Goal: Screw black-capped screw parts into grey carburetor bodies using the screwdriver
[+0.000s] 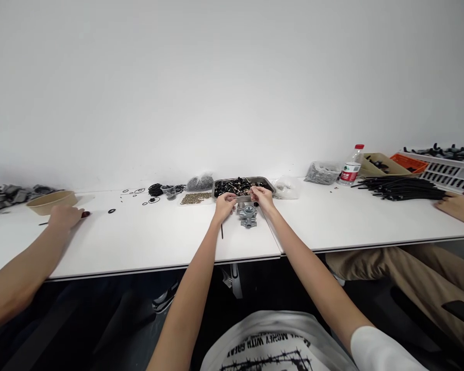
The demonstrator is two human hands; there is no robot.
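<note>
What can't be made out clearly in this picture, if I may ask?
Head view: anything pinched in the wearer's bare left hand or bare right hand; fingers cover it, and it's too small.
Head view: the right end of the white slatted plastic crate; cut off by the right edge.
Head view: fine print on the clear plastic bottle with a red cap; too small.
Head view: shapes of single tiny gold-coloured pieces; too small.

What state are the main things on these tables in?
Grey rectangular metal tray: open, filled with black parts
Grey branched metal-looking fitting: set down, unheld
Clear plastic bottle with red cap: capped, upright
Round tan tub: open, upright
Slim black tubes: piled loosely
White slatted plastic crate: heaped with dark parts
</note>
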